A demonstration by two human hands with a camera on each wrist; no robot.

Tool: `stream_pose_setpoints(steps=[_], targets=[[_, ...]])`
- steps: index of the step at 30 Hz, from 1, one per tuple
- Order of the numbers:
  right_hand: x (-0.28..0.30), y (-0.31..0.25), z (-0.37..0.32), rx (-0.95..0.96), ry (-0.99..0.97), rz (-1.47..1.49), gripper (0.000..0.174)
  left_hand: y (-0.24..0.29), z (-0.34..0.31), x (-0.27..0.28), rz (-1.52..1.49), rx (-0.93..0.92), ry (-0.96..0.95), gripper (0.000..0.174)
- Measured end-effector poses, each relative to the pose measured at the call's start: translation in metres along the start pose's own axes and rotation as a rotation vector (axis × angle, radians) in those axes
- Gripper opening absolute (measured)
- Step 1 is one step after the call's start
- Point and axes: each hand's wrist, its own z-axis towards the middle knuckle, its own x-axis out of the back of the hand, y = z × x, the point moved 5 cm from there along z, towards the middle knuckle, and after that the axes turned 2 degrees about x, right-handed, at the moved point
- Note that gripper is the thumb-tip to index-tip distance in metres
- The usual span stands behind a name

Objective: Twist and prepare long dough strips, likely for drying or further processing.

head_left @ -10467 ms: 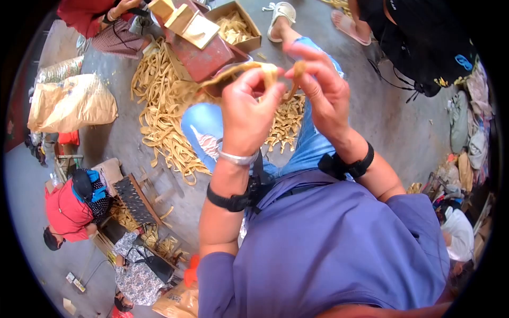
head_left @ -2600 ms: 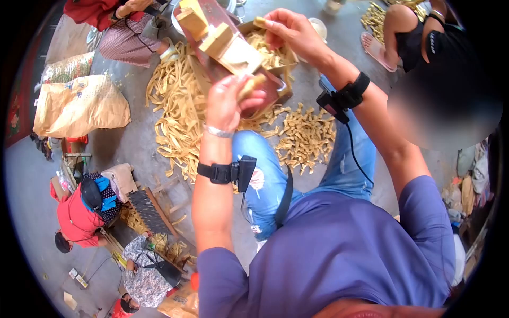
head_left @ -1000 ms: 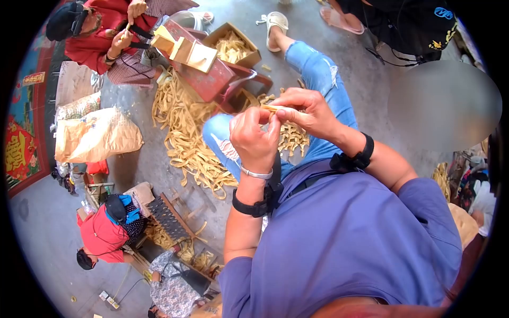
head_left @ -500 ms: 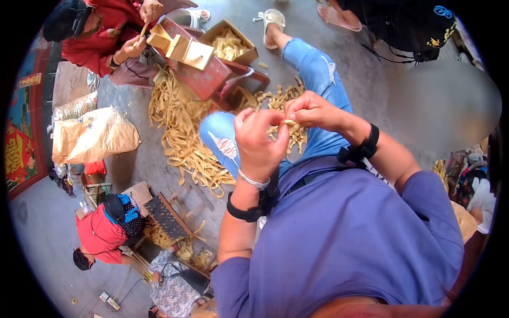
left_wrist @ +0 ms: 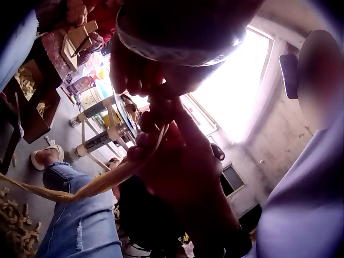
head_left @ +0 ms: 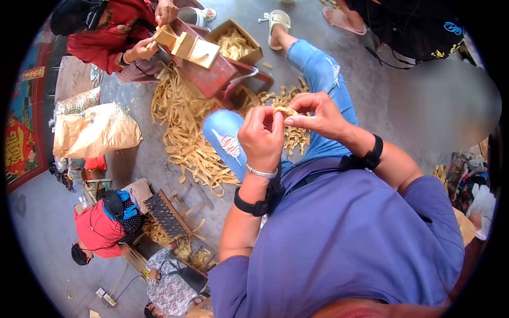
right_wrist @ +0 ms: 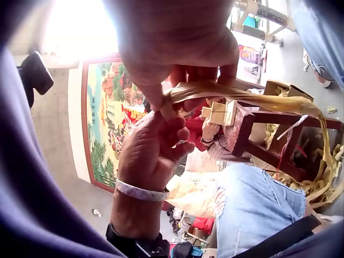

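In front of my lap, both hands work on one long, flat tan strip (head_left: pixel 286 111). My left hand (head_left: pixel 261 139), with a bracelet at its wrist, pinches the strip between thumb and curled fingers. Close beside it, my right hand (head_left: pixel 321 114) grips the strip with thumb and fingertips. The right wrist view shows the tan strip (right_wrist: pixel 258 98) folded over at the fingertips, its long tail hanging toward the floor. My fingers partly hide the fold. Short, knotted-looking tan pieces (head_left: pixel 297 140) lie on the floor between my legs.
Long loose strips (head_left: pixel 180 122) are heaped left of my knee. Ahead stands a red bench (head_left: pixel 199 79) with a wooden block fixture (head_left: pixel 204 53); behind it is a cardboard box (head_left: pixel 256 55) of strips. A person in red (head_left: pixel 114 37) sits at the bench's far left.
Earlier my hands were apart near the bench and box; now they are together before my lap. Since half a second ago, my left fingers have drawn in on the strip.
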Motion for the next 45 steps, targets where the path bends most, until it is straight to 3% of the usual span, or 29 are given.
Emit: stream_pose_setpoints(steps=[2,6,9,12,15,16,20,23,24,28,32,34,37,41,45], targets=[[0.000,-0.012,-0.001,0.104,0.004,-0.197,0.019,0.003,0.001,0.000,0.022,-0.015,0.023,0.008],[-0.004,-0.004,-0.002,-0.010,-0.176,0.370,0.017,0.007,0.001,0.004,0.010,-0.072,0.013,0.009],[-0.015,0.004,-0.006,-0.077,-0.164,0.514,0.021,-0.017,-0.005,0.003,-0.093,0.018,0.023,0.014],[-0.013,0.010,-0.006,-0.101,-0.206,0.451,0.023,-0.026,-0.011,-0.003,-0.377,0.241,-0.054,0.016],[-0.008,0.008,-0.004,-0.084,-0.205,0.342,0.028,-0.009,-0.014,0.000,-0.550,0.294,-0.150,0.019],[-0.010,0.006,-0.007,-0.119,-0.181,0.346,0.029,-0.014,-0.014,0.001,-0.457,0.195,-0.182,0.017],[-0.010,0.016,-0.008,-0.213,-0.122,0.526,0.029,-0.033,-0.014,0.005,-0.254,0.224,-0.354,0.015],[-0.016,-0.004,-0.009,-0.155,-0.165,0.399,0.025,-0.030,-0.013,0.011,-0.705,0.425,-0.372,0.013],[-0.010,-0.011,-0.006,-0.016,-0.180,0.107,0.020,-0.031,-0.012,0.015,-0.789,0.423,-0.347,0.013],[0.006,-0.021,0.000,0.039,-0.105,-0.066,0.015,-0.037,-0.012,0.028,-0.935,0.363,-0.219,0.013],[0.007,-0.030,0.003,0.173,-0.108,-0.199,0.011,-0.057,-0.014,0.038,-0.843,0.425,-0.252,0.015],[0.007,-0.024,0.007,0.124,-0.094,-0.155,0.011,-0.071,-0.006,0.043,-0.723,0.518,-0.248,0.014],[0.001,-0.027,0.018,0.154,-0.101,-0.190,0.014,-0.041,0.013,0.047,-0.728,0.409,-0.245,0.012],[-0.013,-0.044,0.028,0.175,-0.132,-0.286,0.015,-0.019,0.017,0.028,-0.684,0.288,-0.502,0.018],[-0.003,-0.046,0.036,0.302,-0.171,-0.392,0.014,-0.030,0.019,0.035,-0.627,0.354,-0.405,0.022]])
